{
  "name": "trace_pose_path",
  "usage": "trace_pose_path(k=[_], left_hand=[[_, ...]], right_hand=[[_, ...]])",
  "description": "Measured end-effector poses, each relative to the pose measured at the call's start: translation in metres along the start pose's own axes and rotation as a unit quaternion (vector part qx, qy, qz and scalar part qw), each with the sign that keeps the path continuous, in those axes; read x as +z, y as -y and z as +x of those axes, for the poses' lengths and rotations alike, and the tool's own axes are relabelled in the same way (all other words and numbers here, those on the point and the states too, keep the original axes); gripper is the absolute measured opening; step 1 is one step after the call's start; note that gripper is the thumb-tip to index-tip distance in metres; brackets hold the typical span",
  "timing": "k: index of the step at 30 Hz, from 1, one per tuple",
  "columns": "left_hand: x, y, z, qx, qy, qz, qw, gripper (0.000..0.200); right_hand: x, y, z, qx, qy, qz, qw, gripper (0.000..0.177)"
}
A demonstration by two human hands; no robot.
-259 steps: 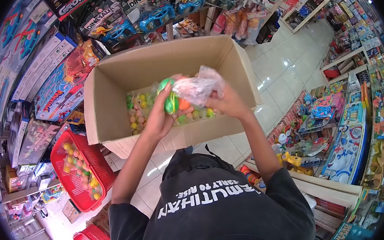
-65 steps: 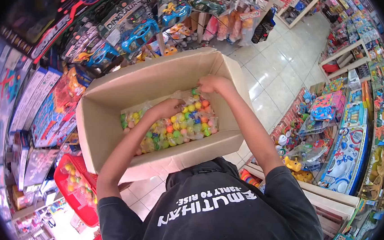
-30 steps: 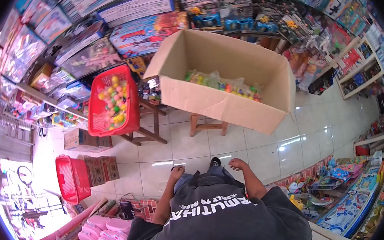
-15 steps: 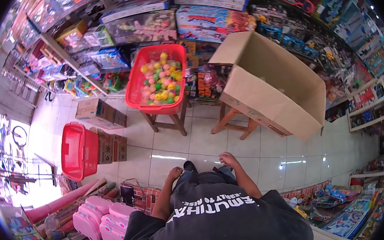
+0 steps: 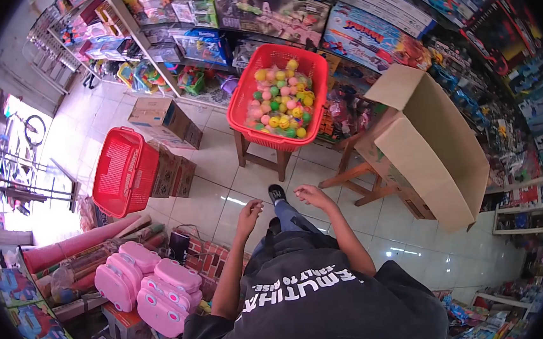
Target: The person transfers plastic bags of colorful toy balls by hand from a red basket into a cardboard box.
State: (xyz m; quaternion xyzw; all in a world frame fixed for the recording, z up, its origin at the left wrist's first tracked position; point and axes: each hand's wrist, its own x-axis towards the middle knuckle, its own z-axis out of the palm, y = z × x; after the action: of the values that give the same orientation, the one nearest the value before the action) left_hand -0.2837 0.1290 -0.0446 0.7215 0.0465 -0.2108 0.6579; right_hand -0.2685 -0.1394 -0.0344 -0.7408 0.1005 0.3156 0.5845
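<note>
My left hand (image 5: 250, 212) is in front of my body, its fingers loosely bent and holding nothing that I can see. To its right, my right hand (image 5: 312, 195) reaches forward with fingers partly stretched, also without anything in it. Both are in mid-air above the tiled floor, apart from each other. Ahead of them a red plastic basket (image 5: 239, 111) of colourful balls (image 5: 282, 98), some in clear wrapping, rests on a wooden stool (image 5: 281, 164). Neither hand touches the basket.
On the right an open cardboard box (image 5: 439, 156) leans on another wooden stool (image 5: 366, 194). An upright red basket (image 5: 118, 172) and cartons (image 5: 164, 122) stand at left. Pink cases (image 5: 167, 299) lie near my left side. Shelves of boxed toys (image 5: 272, 19) line the back.
I have stepped forward, with one foot now out ahead. My view has turned left and closer to the ball basket, and both hands have come up and forward.
</note>
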Motion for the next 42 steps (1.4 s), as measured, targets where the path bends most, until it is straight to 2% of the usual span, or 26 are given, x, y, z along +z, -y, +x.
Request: trace_pose_path(k=[2, 4, 6, 7, 10, 11, 14, 15, 17, 18, 20, 22, 24, 26, 27, 28, 30, 33, 34, 36, 40, 42], left_hand=[[-0.008, -0.026, 0.013, 0.016, -0.004, 0.0, 1.0, 0.025], [-0.011, -0.065, 0.024, 0.066, -0.02, -0.003, 0.998, 0.023], [-0.016, -0.106, 0.038, 0.081, -0.021, -0.005, 0.996, 0.022], [-0.017, -0.128, 0.045, 0.113, -0.021, -0.02, 0.993, 0.021], [-0.017, -0.182, 0.07, 0.159, -0.011, -0.023, 0.987, 0.021], [-0.018, -0.197, 0.084, 0.179, -0.003, -0.014, 0.984, 0.02], [-0.015, -0.223, 0.126, 0.185, 0.018, 0.065, 0.98, 0.021], [-0.013, -0.222, 0.142, 0.182, 0.018, 0.064, 0.981, 0.021], [-0.011, -0.208, 0.181, 0.289, 0.04, 0.179, 0.939, 0.036], [-0.009, -0.206, 0.194, 0.287, 0.04, 0.18, 0.94, 0.036], [-0.005, -0.199, 0.213, 0.202, 0.04, 0.246, 0.947, 0.047], [-0.006, -0.176, 0.24, 0.218, 0.044, 0.277, 0.935, 0.05], [-0.008, -0.16, 0.256, 0.175, 0.023, 0.449, 0.876, 0.047], [-0.007, -0.159, 0.264, 0.137, 0.048, 0.494, 0.857, 0.047], [-0.007, -0.159, 0.268, 0.106, 0.072, 0.536, 0.834, 0.047], [-0.008, -0.144, 0.276, 0.105, 0.075, 0.537, 0.834, 0.047], [-0.008, -0.129, 0.287, 0.082, 0.155, 0.567, 0.805, 0.048], [-0.009, -0.141, 0.284, 0.046, 0.174, 0.54, 0.822, 0.05], [-0.009, -0.144, 0.281, 0.043, 0.175, 0.539, 0.823, 0.05], [-0.007, -0.147, 0.278, 0.047, 0.148, 0.535, 0.831, 0.047], [-0.009, -0.145, 0.282, 0.066, 0.156, 0.545, 0.821, 0.041], [-0.011, -0.148, 0.288, 0.053, 0.161, 0.494, 0.853, 0.042]], right_hand=[[-0.006, 0.034, 0.008, -0.056, 0.05, 0.005, 0.997, 0.027], [-0.011, 0.075, 0.01, -0.064, 0.072, 0.017, 0.995, 0.026], [-0.021, 0.128, 0.008, -0.151, 0.095, 0.026, 0.984, 0.023], [-0.027, 0.146, 0.011, -0.202, 0.085, -0.024, 0.975, 0.023], [-0.046, 0.195, 0.022, -0.204, 0.074, -0.06, 0.974, 0.024], [-0.051, 0.21, 0.028, -0.239, 0.049, -0.079, 0.967, 0.024], [-0.07, 0.216, 0.073, -0.246, 0.036, -0.098, 0.964, 0.028], [-0.075, 0.212, 0.091, -0.212, 0.042, -0.087, 0.973, 0.028], [-0.081, 0.204, 0.125, -0.221, 0.029, -0.113, 0.968, 0.029], [-0.083, 0.204, 0.136, -0.23, 0.016, -0.139, 0.963, 0.03], [-0.081, 0.202, 0.16, -0.227, 0.007, -0.138, 0.964, 0.03], [-0.083, 0.184, 0.198, -0.253, -0.046, -0.247, 0.934, 0.028], [-0.081, 0.188, 0.219, -0.239, -0.055, -0.248, 0.937, 0.029], [-0.073, 0.201, 0.227, -0.19, -0.084, -0.338, 0.918, 0.031], [-0.068, 0.194, 0.234, -0.248, -0.144, -0.359, 0.888, 0.034], [-0.064, 0.183, 0.245, -0.245, -0.144, -0.358, 0.89, 0.034], [-0.057, 0.172, 0.255, -0.257, -0.16, -0.425, 0.853, 0.038], [-0.05, 0.175, 0.249, -0.204, -0.187, -0.445, 0.852, 0.042], [-0.05, 0.179, 0.247, -0.203, -0.184, -0.445, 0.853, 0.042], [-0.053, 0.183, 0.247, -0.137, -0.157, -0.437, 0.875, 0.047], [-0.057, 0.185, 0.249, -0.126, -0.154, -0.484, 0.852, 0.059], [-0.058, 0.19, 0.246, -0.116, -0.138, -0.486, 0.855, 0.065]])
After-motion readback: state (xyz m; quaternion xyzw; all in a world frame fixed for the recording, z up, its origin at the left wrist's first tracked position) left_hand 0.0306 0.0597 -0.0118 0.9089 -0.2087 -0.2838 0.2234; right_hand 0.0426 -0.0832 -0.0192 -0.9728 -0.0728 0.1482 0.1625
